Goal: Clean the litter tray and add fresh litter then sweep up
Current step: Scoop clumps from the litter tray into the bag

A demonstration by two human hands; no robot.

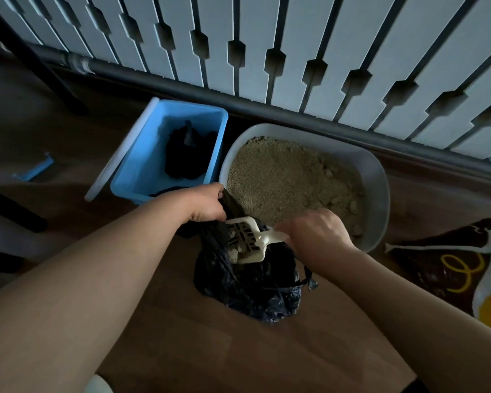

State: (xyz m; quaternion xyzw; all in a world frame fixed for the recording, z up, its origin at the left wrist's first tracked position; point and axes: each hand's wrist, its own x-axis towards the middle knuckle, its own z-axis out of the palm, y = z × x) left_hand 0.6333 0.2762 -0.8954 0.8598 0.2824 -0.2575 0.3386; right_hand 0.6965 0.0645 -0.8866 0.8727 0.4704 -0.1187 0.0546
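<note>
A grey litter tray [379,177] full of sandy litter [284,177] with several clumps stands on the floor by the railing. In front of it sits a black plastic bag [253,290]. My left hand [207,204] grips the bag's upper edge and holds it open. My right hand [316,229] grips the handle of a cream slotted scoop [245,239], which is tilted over the bag's mouth with clumps in it.
A blue plastic bin [165,154] with dark contents and a white lid at its left side stands left of the tray. A dark litter bag [448,268] with yellow print lies at the right. A small blue piece [34,170] lies at far left. White slatted railing runs behind.
</note>
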